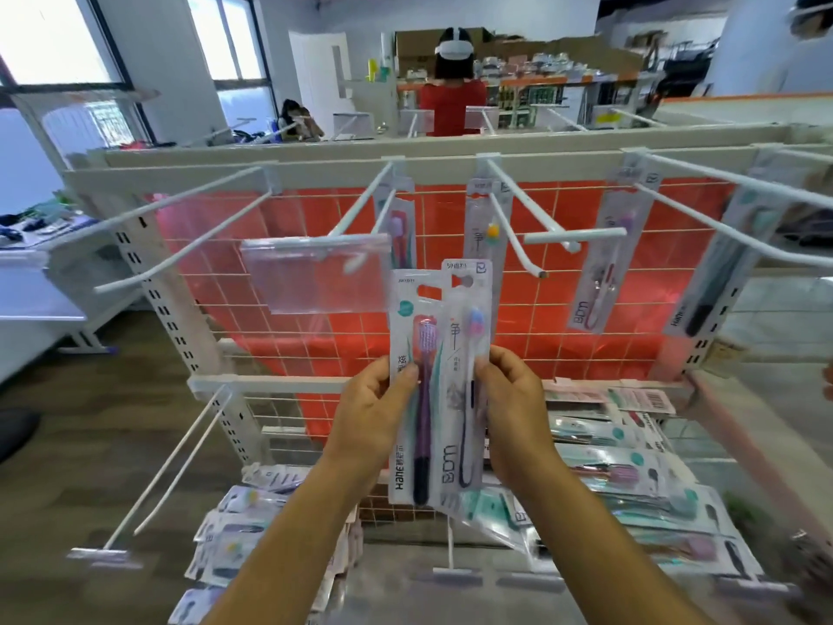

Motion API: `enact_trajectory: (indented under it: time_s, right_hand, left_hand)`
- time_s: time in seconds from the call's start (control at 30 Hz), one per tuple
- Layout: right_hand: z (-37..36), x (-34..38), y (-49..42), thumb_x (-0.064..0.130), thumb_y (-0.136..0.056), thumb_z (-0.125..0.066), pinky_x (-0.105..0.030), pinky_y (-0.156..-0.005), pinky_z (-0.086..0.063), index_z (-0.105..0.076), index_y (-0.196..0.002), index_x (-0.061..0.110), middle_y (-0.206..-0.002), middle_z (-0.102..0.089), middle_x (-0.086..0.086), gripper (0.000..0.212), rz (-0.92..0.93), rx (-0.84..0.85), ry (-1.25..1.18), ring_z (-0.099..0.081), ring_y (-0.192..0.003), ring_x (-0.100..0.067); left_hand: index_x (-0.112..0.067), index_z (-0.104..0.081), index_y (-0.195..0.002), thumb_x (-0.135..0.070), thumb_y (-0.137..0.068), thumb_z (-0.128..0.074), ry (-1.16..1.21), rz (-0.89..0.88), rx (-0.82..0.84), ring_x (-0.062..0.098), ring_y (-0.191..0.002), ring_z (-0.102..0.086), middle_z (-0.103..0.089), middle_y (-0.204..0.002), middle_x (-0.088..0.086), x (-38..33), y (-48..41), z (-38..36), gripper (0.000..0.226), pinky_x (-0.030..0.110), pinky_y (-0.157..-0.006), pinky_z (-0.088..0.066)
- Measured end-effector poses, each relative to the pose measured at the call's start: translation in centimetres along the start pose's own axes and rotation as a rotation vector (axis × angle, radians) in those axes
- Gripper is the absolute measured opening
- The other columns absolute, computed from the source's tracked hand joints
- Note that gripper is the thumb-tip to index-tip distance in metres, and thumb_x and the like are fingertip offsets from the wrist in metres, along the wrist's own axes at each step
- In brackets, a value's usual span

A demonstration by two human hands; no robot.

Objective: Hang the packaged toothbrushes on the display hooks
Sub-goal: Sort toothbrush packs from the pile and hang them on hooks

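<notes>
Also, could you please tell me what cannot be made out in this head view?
Head view:
Most fingers of the left hand and right hand: hidden behind the Hane toothbrush pack and BDM toothbrush pack.
Small print on both packs: too small.
Loose packs on the lower shelf: blurred.
Hook tip behind the clear label holder: smeared by the plastic.

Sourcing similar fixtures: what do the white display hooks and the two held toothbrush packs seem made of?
Display hooks: probably metal rod, white-coated, smooth; thin yet straight, and one tip looks bare grey. Toothbrush packs: printed card backing, apparently under clear glossy plastic; glare and visible brushes suggest it.
</notes>
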State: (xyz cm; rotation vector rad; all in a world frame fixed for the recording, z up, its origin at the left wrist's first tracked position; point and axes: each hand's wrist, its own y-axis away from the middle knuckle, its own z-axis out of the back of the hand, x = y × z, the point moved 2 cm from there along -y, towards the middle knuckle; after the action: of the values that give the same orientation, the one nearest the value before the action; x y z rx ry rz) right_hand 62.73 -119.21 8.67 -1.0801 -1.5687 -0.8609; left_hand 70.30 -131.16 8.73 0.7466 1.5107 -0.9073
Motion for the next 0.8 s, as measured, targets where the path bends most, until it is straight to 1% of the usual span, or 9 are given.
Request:
enact_trajectory:
  time_s: [0.03,0.1,0.23,0.37,0.47,0.53,0.6,0.7,0.8]
  right_hand:
    - [-0.3,0.0,0.1,0.012,-0.098,-0.05,-0.029,-0.065,-0.057,-0.066,-0.101,0.008,-0.088,-0.073,-0.008,0.017,0.003,0.001,-0.01,-0.07,-0.078,-0.02]
    - [-0.7,0.0,0.1,0.011,-0.097,-0.051,-0.025,-0.06,-0.054,-0.065,-0.097,0.007,-0.082,-0.072,-0.004,0.015,0.011,-0.004,-0.021,-0.069,-0.073,-0.016]
    - [-1.4,0.1,0.1,0.011,-0.096,-0.053,-0.029,-0.064,-0.055,-0.065,-0.097,0.005,-0.08,-0.07,-0.005,0.014,0.024,-0.014,-0.03,-0.066,-0.073,-0.016]
    - [-1.7,0.3,0.4,0.01,-0.096,-0.052,-0.035,-0.073,-0.059,-0.065,-0.099,0.005,-0.086,-0.071,-0.009,0.015,0.037,-0.008,-0.05,-0.067,-0.076,-0.019]
    - [-1.7,0.4,0.5,0.011,-0.097,-0.052,-0.034,-0.072,-0.06,-0.065,-0.099,0.005,-0.086,-0.072,-0.008,0.015,0.05,0.0,-0.057,-0.068,-0.077,-0.019]
    - [-1.8,0.4,0.6,0.011,-0.097,-0.051,-0.031,-0.069,-0.059,-0.065,-0.098,0.006,-0.084,-0.072,-0.005,0.015,0.052,0.008,-0.06,-0.069,-0.076,-0.018]
    - [-1.8,0.3,0.7,0.013,-0.097,-0.051,-0.029,-0.066,-0.058,-0.065,-0.098,0.007,-0.083,-0.073,-0.002,0.015,0.052,0.018,-0.052,-0.07,-0.075,-0.016]
    - [-1.8,0.3,0.8,0.014,-0.098,-0.051,-0.029,-0.066,-0.058,-0.066,-0.1,0.009,-0.083,-0.073,-0.002,0.016,0.065,0.02,-0.044,-0.071,-0.076,-0.017]
    - [-1.8,0.4,0.7,0.013,-0.097,-0.051,-0.03,-0.067,-0.058,-0.067,-0.098,0.011,-0.082,-0.073,-0.002,0.016,0.079,0.018,-0.049,-0.07,-0.075,-0.018]
  left_hand:
    - [-0.02,-0.07,-0.094,-0.022,-0.098,-0.051,-0.025,-0.027,0.005,0.03,-0.091,-0.069,-0.073,-0.094,0.009,-0.2,0.1,0.3,0.02,0.049,-0.082,-0.057]
    - [-0.018,-0.068,-0.099,-0.02,-0.098,-0.05,-0.059,-0.098,0.018,0.032,-0.094,-0.067,-0.071,-0.096,0.011,-0.7,0.3,0.6,0.018,0.048,-0.083,-0.058]
    - [-0.027,-0.068,-0.102,-0.01,-0.098,-0.052,-0.05,-0.202,0.045,0.03,-0.095,-0.066,-0.07,-0.097,0.011,-2.1,0.8,0.8,0.024,0.041,-0.085,-0.057]
    - [-0.033,-0.073,-0.097,-0.018,-0.093,-0.057,-0.005,-0.216,0.06,0.03,-0.094,-0.067,-0.072,-0.097,0.009,-3.1,1.2,1.1,0.023,0.04,-0.084,-0.058]
    - [-0.038,-0.074,-0.09,-0.03,-0.084,-0.058,-0.003,-0.239,0.035,0.025,-0.088,-0.069,-0.073,-0.092,0.003,-3.9,1.4,1.4,0.02,0.036,-0.078,-0.059]
    - [-0.036,-0.073,-0.09,-0.03,-0.08,-0.057,-0.015,-0.248,0.026,0.019,-0.086,-0.07,-0.074,-0.09,-0.002,-4.3,1.4,1.7,0.02,0.032,-0.076,-0.059]
    - [-0.031,-0.07,-0.097,-0.029,-0.08,-0.056,-0.026,-0.254,0.034,0.017,-0.089,-0.07,-0.074,-0.093,-0.003,-4.4,1.5,1.9,0.022,0.03,-0.077,-0.059]
    - [-0.022,-0.067,-0.102,-0.026,-0.082,-0.056,-0.027,-0.279,0.063,0.021,-0.093,-0.07,-0.074,-0.097,0.003,-4.6,1.7,2.1,0.023,0.034,-0.081,-0.059]
    - [-0.019,-0.068,-0.1,-0.022,-0.09,-0.06,-0.027,-0.316,0.07,0.026,-0.091,-0.069,-0.072,-0.095,0.008,-4.7,2.0,2.2,0.013,0.035,-0.079,-0.06]
